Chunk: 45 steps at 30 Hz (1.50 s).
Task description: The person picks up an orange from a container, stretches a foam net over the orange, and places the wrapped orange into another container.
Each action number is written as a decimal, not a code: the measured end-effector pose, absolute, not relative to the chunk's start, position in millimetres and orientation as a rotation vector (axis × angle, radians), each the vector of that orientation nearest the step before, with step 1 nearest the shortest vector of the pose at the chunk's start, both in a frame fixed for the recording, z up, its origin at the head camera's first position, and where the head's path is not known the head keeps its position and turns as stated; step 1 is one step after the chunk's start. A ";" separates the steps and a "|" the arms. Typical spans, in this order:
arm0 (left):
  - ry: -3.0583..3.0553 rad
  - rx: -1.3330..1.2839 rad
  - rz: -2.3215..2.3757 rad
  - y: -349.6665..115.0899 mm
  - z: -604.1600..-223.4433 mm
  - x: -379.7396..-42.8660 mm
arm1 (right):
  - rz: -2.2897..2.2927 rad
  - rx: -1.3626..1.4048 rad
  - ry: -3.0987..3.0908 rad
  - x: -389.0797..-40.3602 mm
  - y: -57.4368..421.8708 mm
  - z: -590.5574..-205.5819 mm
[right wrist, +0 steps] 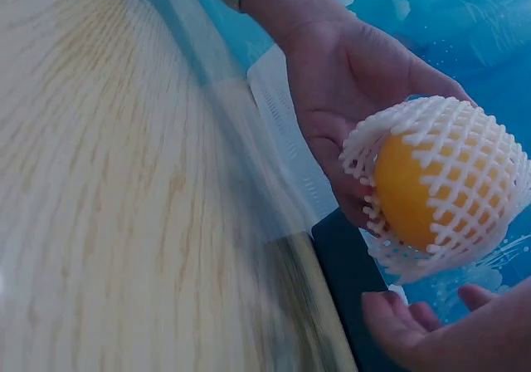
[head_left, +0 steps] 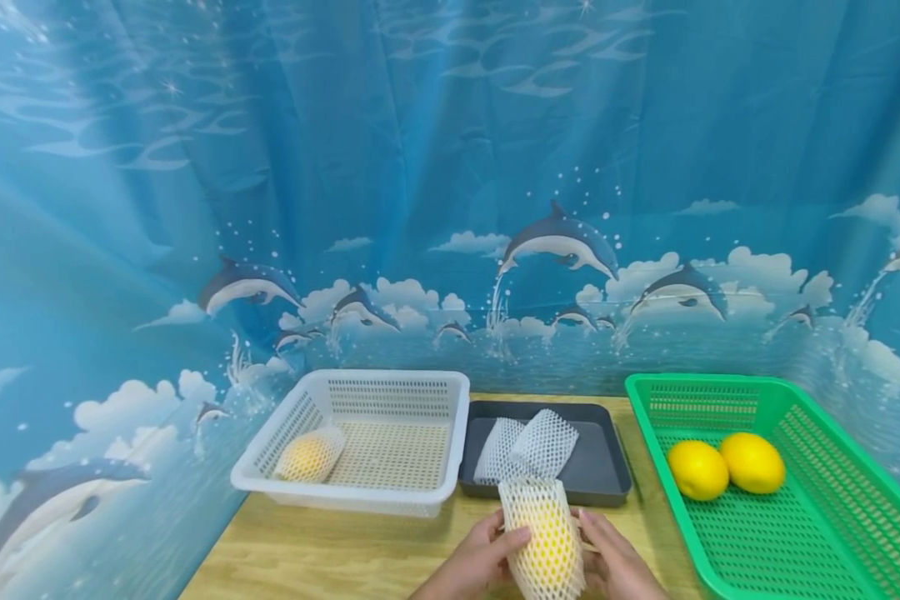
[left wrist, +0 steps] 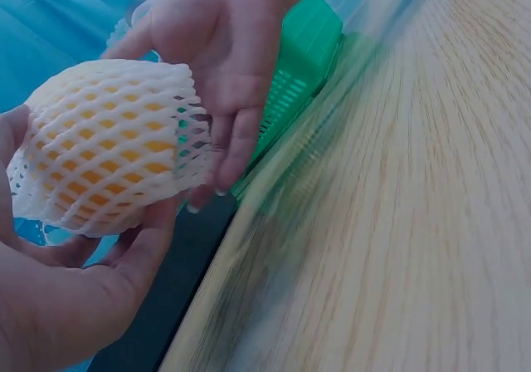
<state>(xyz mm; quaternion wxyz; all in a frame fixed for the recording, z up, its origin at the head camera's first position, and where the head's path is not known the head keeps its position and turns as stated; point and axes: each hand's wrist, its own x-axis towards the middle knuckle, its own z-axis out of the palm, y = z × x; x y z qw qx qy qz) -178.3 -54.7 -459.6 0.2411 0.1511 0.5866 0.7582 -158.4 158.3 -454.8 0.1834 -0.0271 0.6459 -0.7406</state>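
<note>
My left hand [head_left: 480, 560] grips a yellow fruit [right wrist: 404, 191] in a white foam net sleeve [left wrist: 108, 152], thumb on one side and fingers beneath. In the right wrist view, part of the fruit's bare skin shows at the sleeve's open end. My right hand [left wrist: 217, 48] is beside that end, its fingers extended and loose at the net's edge. Just beyond the hands, foam net sleeves [head_left: 543, 446] lie flat in a dark grey tray [head_left: 603, 479].
A white basket [head_left: 450, 454] at left holds a netted yellow fruit [head_left: 307, 457]. At right, a green basket [head_left: 765, 542] holds two bare yellow fruits [head_left: 752, 463]. All stand on a wood-grain table [head_left: 330, 546] before a blue dolphin-print curtain [head_left: 435, 183].
</note>
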 end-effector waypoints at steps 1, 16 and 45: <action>1.598 0.409 2.066 -54.9 -459.5 -178.3 | -2.086 -0.067 1.928 -157.6 156.8 -453.5; 1.556 0.371 2.006 -56.1 -462.0 -179.1 | -1.987 -0.006 2.225 -156.1 152.6 -453.3; 1.742 0.155 1.803 -54.4 -442.7 -172.9 | -2.087 -0.149 1.603 -155.1 162.2 -467.5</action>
